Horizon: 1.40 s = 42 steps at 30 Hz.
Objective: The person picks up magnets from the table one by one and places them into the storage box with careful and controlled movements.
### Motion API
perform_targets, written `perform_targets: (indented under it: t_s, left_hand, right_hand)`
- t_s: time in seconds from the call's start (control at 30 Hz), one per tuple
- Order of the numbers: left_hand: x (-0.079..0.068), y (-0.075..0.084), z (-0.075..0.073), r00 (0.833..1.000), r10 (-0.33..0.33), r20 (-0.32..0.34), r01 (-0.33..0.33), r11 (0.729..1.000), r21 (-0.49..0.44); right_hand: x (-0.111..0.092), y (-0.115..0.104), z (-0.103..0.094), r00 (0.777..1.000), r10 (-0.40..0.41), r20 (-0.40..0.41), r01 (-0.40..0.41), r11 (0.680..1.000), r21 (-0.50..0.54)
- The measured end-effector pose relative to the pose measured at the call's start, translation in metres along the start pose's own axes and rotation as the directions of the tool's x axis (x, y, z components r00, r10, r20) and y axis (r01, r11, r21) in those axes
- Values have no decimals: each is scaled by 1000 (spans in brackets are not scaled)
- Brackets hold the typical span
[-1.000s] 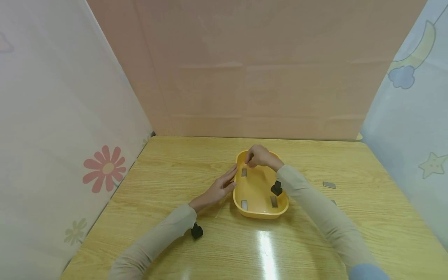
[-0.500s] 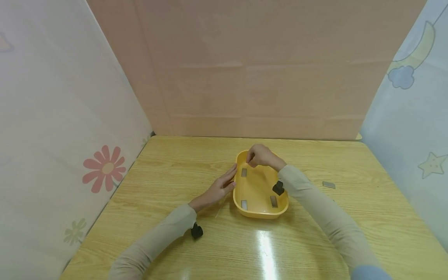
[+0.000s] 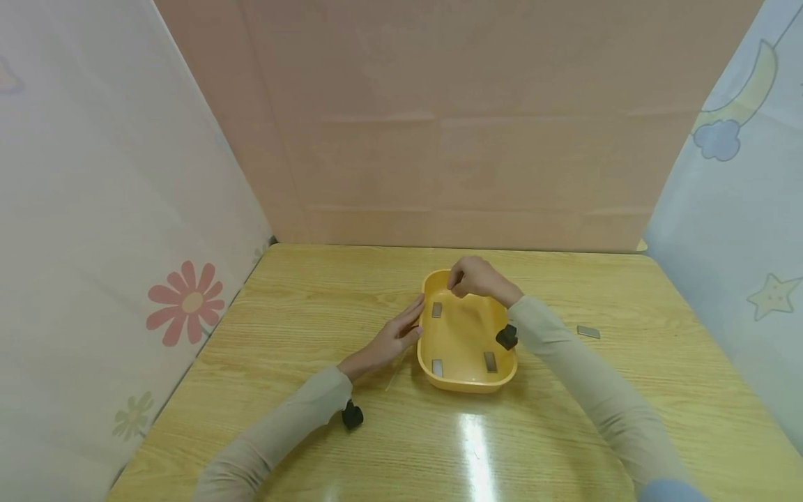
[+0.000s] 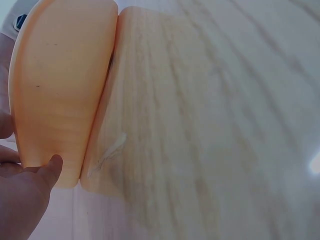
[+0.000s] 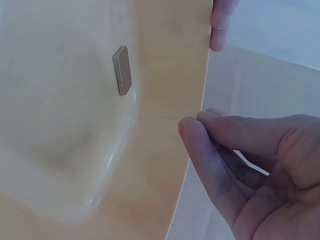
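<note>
A yellow-orange plastic basin [image 3: 467, 385] stands in the middle of the wooden table. Inside it, small flat grey rectangular pieces lie apart on the floor: one at the far left [image 3: 437, 309], one at the near left [image 3: 437, 367], one at the near right [image 3: 490, 361]. My left hand [image 3: 395, 335] rests against the basin's left outer wall, fingers extended; in the left wrist view its thumb [image 4: 54, 167] presses on that wall. My right hand [image 3: 479, 277] hovers over the far end, thumb and index fingertips together. Nothing shows between them in the right wrist view.
Another grey rectangular piece [image 3: 588, 332] lies on the table [image 3: 314, 307] to the right of the basin. A plain pinkish-tan panel [image 3: 439, 139] rises behind the table, with patterned sheets at both sides. Black wrist cameras sit on both sleeves.
My right hand has shifted slightly right and away from the basin's far left corner. Its sleeve now covers a piece on the right that showed earlier. My left hand stays put.
</note>
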<state>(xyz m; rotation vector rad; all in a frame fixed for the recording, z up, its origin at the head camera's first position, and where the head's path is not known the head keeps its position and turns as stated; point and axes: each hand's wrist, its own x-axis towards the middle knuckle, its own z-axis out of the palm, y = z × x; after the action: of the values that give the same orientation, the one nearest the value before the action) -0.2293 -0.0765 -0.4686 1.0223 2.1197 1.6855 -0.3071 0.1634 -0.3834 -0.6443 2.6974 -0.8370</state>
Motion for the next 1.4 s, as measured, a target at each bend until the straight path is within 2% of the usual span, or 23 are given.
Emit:
perform_targets:
  t_s: [0.43,0.7,0.8,1.4]
  left_hand:
    - [1,2,-1,1000,-23,14,23,999,26]
    - [-2,35,-4,998,-32,45,32,999,13]
    - [-3,38,-4,999,-27,39,26,1000,10]
    - [-2,37,-4,998,-35,45,34,999,10]
  right_hand:
    - [-8,2,-8,1000,-20,-5,20,1000,2]
    - [-11,2,-12,999,-33,-7,33,999,5]
    - [-13,1,-14,999,-33,-9,33,999,11]
    - [-28,-6,-22,999,-50,-15,50,999,15]
